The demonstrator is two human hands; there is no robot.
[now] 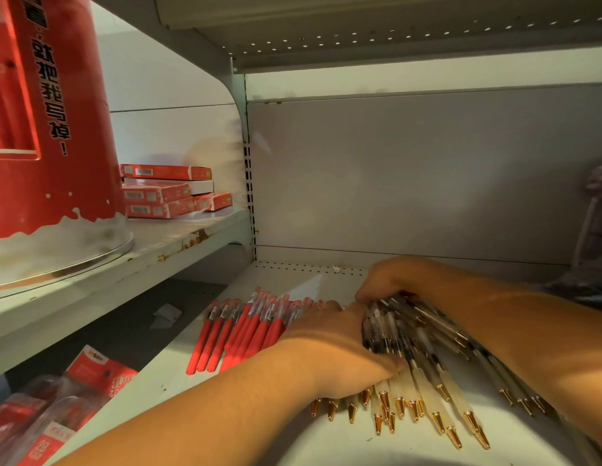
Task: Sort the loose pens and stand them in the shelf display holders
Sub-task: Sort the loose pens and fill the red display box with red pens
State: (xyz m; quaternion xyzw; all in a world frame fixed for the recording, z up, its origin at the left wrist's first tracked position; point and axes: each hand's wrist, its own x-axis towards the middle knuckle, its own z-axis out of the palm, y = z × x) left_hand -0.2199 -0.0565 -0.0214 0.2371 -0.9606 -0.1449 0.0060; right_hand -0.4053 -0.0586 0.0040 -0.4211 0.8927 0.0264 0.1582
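clear pens [424,334] with shiny gold tips [437,422] are all bunched up in one fat bundle lying on the white shelf [171,381], tips fanned out toward the camera and the cap ends pointing at the back wall. both hands are on the bundle. the left hand [333,341] comes in from the lower left and grips the pile around its middle, fingers [376,363] close together and curled against the barrels. the right hand [383,280] reaches across from the right and sits at the far end, fingers [365,293] curled down over the cap ends, though motion blur makes it hard to see exactly how they wrap. just left of the left hand there's a row of red pens [245,327] lying flat and side by side on the same shelf, a few partly under the wrist. up on the higher shelf [158,243] to the left is a big red display stand [57,129] with printed lettering and a small stack of red boxes [165,193] behind it. some red packets [57,412] lie in the bottom left corner, lower down.
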